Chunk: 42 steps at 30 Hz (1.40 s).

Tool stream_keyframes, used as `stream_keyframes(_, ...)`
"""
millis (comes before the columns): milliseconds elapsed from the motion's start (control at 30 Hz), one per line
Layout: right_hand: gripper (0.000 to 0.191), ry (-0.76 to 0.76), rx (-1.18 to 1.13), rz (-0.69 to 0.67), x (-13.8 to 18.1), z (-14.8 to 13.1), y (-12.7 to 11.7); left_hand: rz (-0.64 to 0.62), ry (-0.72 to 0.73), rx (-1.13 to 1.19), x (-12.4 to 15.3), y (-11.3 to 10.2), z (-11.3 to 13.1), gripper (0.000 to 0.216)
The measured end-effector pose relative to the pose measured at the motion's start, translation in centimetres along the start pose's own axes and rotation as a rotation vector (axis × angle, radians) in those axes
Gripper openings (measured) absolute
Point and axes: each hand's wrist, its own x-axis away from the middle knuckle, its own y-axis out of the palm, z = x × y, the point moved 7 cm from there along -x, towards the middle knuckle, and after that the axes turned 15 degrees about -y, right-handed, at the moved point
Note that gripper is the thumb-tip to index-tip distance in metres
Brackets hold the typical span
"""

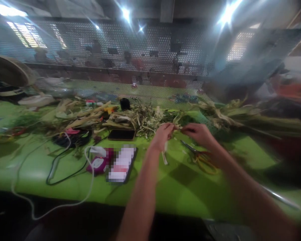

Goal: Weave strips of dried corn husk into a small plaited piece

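Note:
My left hand (163, 134) is closed above the green table (75, 187). A pale strip of dried plant (165, 157) hangs down from its fingers. Close by on the right, my right hand (197, 133) is pinched, its fingertips pointing toward the left hand. Blur hides what lies between its fingers. Scissors with yellow handles (207, 163) rest on the table just below the right hand and forearm. Behind both hands spreads a heap of dried plant strips (149, 118).
Left of my forearm lie a phone with a lit screen (121, 164), a dark phone (121, 134) and a purple item (99, 165). A white cable (90, 187) trails over the table's front edge. A fan (11, 72) stands far left; long dried leaves (230, 115) lie right.

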Motion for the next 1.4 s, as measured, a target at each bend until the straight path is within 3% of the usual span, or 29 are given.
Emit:
stream_keyframes(133,0.017,-0.136,0.200,-0.076,-0.1,-3.6,2.0,0.376,0.108,-0.438,-0.3,-1.4,0.3,0.021)
stream_keyframes(233,0.021,-0.187,0.273,-0.106,0.0,-4.9,2.4,0.456,0.172,-0.709,-0.1,-0.5,0.4,0.024)
stream_keyframes(367,0.020,-0.174,0.249,-0.091,-0.1,-3.9,1.0,0.381,0.209,-0.867,0.4,0.7,0.4,0.025)
stream_keyframes(467,0.015,-0.117,0.211,-0.068,-0.2,-1.8,-0.8,0.149,0.131,-0.889,0.6,1.6,-0.2,0.021)
stream_keyframes(567,0.016,0.014,0.063,-0.021,0.2,1.2,-1.7,-0.154,0.114,-0.681,1.1,2.6,-0.2,0.013)
stream_keyframes(633,0.022,0.104,-0.055,0.019,0.6,2.8,-1.4,-0.239,0.131,-0.469,1.1,2.7,0.2,0.018)
stream_keyframes(700,0.024,0.141,-0.107,0.057,0.8,3.5,-0.7,-0.179,0.111,-0.264,0.6,1.8,0.3,0.027)
stream_keyframes(800,0.019,0.068,-0.067,0.064,0.5,2.1,0.8,0.000,0.070,-0.117,-0.4,0.0,0.0,0.030)
stream_keyframes(933,0.016,-0.053,0.142,-0.049,0.3,-1.3,2.4,0.248,0.088,-0.292,-0.5,-1.3,0.0,0.020)
stream_keyframes(1033,0.019,-0.096,0.265,-0.051,0.4,-2.8,2.5,0.395,0.134,-0.468,-0.1,-1.5,0.2,0.016)
stream_keyframes(1267,0.020,-0.124,0.247,-0.040,0.4,-3.2,2.7,0.429,0.274,-0.816,0.0,0.4,0.1,0.022)
stream_keyframes(1400,0.019,-0.093,0.232,-0.016,-0.1,-2.4,0.9,0.280,0.303,-0.921,0.2,1.6,0.3,0.023)
